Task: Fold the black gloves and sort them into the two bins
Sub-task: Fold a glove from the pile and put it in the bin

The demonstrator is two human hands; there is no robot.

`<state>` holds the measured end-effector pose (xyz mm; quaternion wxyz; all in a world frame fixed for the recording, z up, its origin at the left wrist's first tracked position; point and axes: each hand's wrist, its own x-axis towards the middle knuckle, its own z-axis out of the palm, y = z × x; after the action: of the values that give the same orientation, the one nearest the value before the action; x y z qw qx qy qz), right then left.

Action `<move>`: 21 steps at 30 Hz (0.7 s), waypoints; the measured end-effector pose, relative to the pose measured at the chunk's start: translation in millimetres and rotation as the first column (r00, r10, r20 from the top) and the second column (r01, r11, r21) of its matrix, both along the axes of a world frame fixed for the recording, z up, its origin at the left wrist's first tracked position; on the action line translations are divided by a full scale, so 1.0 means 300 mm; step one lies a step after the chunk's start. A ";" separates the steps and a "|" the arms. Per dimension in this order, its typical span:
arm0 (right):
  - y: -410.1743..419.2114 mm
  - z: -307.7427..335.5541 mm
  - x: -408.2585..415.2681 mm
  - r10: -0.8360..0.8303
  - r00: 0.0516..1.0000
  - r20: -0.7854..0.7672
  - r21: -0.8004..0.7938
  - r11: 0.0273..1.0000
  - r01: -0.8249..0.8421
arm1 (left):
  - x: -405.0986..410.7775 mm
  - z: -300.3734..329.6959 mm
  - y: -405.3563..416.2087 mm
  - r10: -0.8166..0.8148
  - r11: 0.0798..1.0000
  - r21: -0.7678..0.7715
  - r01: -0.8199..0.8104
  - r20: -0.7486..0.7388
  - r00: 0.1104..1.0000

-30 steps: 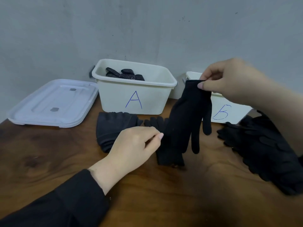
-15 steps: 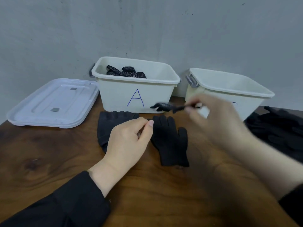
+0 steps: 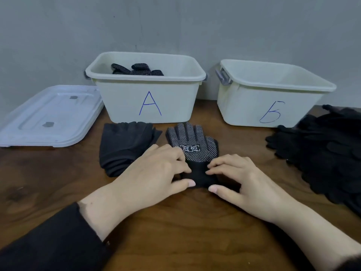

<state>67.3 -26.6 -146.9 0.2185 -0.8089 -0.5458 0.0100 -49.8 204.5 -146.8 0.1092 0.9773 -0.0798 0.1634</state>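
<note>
Dotted glove (image 3: pixel 192 142), black knit with a grid of white grip dots and a white printed label across the palm, lies flat on the wooden table (image 3: pixel 58 182) just in front of bin A (image 3: pixel 148 102). Its long axis runs from 6 o'clock (cuff) to 12 o'clock (fingertips), so the fingers point away from the person toward the bins. Both hands meet at the cuff end: left hand (image 3: pixel 156 169) at 9 o'clock of the cuff, right hand (image 3: pixel 240 178) at 3 o'clock, each pinching the ribbed cuff between curled fingers and thumb. Neither hand is clearly nearer; the grip is symmetrical. A fold would probably carry the cuff forward along this axis, toward 12 o'clock, over the dotted palm.

Bin A, a pale ribbed plastic tub with a rolled rim and a blue hand-drawn letter, already holds dotted gloves (image 3: pixel 136 69). Bin B (image 3: pixel 271 106), of the same make with a grey clip handle, stands at 1 o'clock; its contents cannot be seen. A folded stack of plain dark gloves (image 3: pixel 125 145) lies at 10 o'clock, just beside the left hand. A loose heap of black gloves (image 3: pixel 328 151) lies at 3 o'clock, and a translucent white lid (image 3: pixel 50 116) rests at 10 o'clock, well apart.
</note>
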 end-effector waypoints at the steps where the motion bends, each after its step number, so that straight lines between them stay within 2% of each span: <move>1: -0.004 0.001 0.012 0.018 1.000 -0.003 -0.018 1.000 -0.018 | 0.003 0.005 -0.002 -0.011 1.000 0.009 0.011 0.008 1.000; 7: -0.006 -0.012 0.038 0.022 1.000 0.000 0.018 1.000 -0.022 | 0.004 0.003 0.003 -0.049 0.998 -0.037 0.047 -0.076 0.996; 11: -0.008 -0.015 0.048 -0.002 0.993 -0.114 0.066 0.998 0.010 | 0.003 0.001 -0.013 -0.054 0.998 0.006 0.055 -0.052 0.997; 17: 0.001 -0.035 0.048 -0.016 0.997 -0.074 0.033 0.999 0.019 | -0.002 0.011 -0.036 -0.051 0.996 -0.068 0.051 0.005 0.999; 21: -0.005 -0.037 0.045 -0.021 0.998 -0.061 0.018 1.000 0.022 | -0.004 0.007 -0.037 -0.116 0.993 -0.017 0.116 -0.011 0.993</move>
<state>81.0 -28.1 -158.0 0.2426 -0.8119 -0.5303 0.0273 -50.9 193.4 -144.7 0.1271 0.9710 -0.1344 0.1514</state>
